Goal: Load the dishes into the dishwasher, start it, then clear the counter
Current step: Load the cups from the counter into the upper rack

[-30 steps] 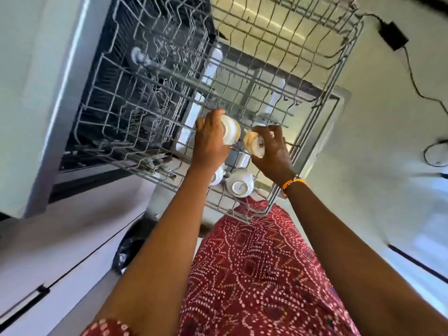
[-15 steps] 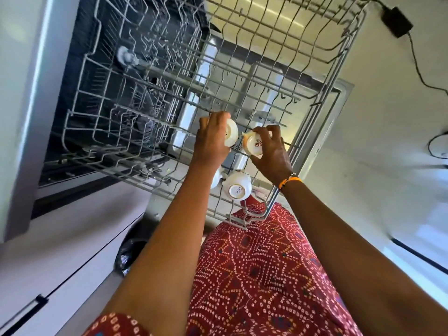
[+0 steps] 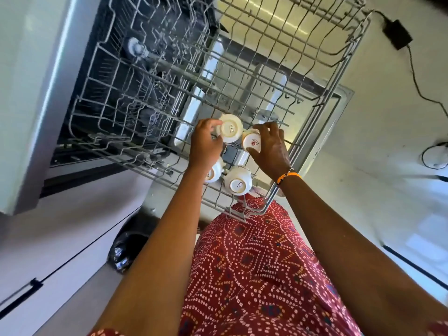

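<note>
The grey wire upper rack [image 3: 322, 122] of the dishwasher is pulled out over the open door [image 3: 339, 103]. My left hand [image 3: 204, 146] grips a white cup [image 3: 231, 128] turned bottom up at the rack's near right part. Right beside it, my right hand [image 3: 271, 146] holds a second white cup [image 3: 252, 141] with a red logo, tilted. Two more white cups sit upside down in the rack nearer to me: one [image 3: 238, 181] in plain view, the other [image 3: 214, 173] partly hidden under my left wrist.
The dark dishwasher tub [image 3: 135, 76] with the lower rack lies at the left. White cabinet fronts [image 3: 48, 251] run along the lower left. A black bag [image 3: 128, 248] sits on the floor by the door. A black adapter [image 3: 397, 32] with its cable lies on the floor at the right.
Both hands have turned their cups further bottom up and brought them lower onto the rack; the left cup's base now faces the camera. The view has shifted slightly.
</note>
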